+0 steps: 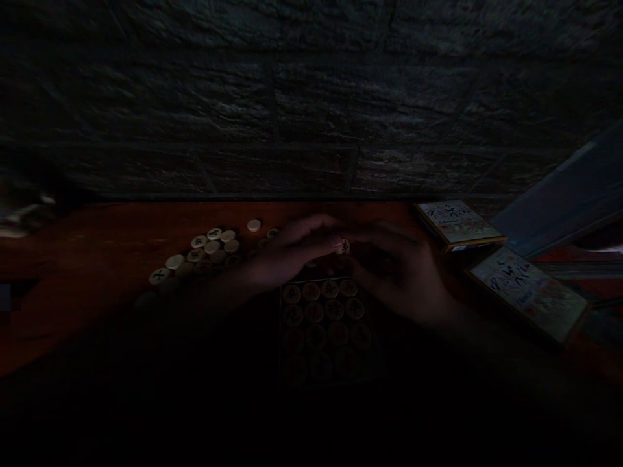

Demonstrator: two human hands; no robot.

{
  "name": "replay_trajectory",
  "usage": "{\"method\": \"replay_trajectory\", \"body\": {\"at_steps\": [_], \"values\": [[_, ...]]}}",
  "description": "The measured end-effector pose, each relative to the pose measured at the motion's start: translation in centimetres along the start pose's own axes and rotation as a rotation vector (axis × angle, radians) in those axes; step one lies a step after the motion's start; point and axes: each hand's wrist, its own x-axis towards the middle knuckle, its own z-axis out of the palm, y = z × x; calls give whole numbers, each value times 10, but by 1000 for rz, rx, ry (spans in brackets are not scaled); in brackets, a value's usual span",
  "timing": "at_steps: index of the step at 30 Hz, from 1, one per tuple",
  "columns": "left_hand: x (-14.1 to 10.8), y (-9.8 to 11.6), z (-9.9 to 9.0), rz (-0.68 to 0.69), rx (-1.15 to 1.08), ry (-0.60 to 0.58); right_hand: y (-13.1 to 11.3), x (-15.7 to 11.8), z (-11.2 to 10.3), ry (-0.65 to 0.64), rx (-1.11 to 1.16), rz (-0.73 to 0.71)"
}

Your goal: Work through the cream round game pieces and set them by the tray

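A round Chinese chess piece [345,247] with a dark character is pinched between my two hands, above the far end of a box. My left hand [304,246] has its thumb tip against the piece's left side. From the right, my right hand [406,269] closes finger and thumb around it. Right below lies the open box [281,311], where several chess pieces [314,312] sit in rows with red or black characters up. The near rows fade into shadow. Left of my left hand are loose pieces [213,247], some hidden by my forearm.
A single blank-side-up piece [254,225] lies near the wall's foot. Two flat printed boxes or lids [457,220] [530,292] lie on the right of the reddish wooden table [111,240]. A dark stone-block wall [311,117] rises behind. The light is very dim.
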Motion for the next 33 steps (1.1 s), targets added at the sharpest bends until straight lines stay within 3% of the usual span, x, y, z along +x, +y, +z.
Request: {"method": "replay_trajectory", "body": {"at_steps": [5, 14, 20, 27, 33], "values": [[2, -2, 0, -18, -88, -18, -1, 0, -1, 18, -46, 2], [6, -7, -1, -3, -207, -20, -5, -2, -5, 89, -1, 144], [4, -7, 0, 9, -172, -10, -24, 1, -18, 20, 37, 165], [4, -6, 2, -12, -175, 14, -55, 16, -53, -221, 89, 182], [2, -5, 0, -22, -113, 2, -52, -19, -55, -248, 153, 180]]}}
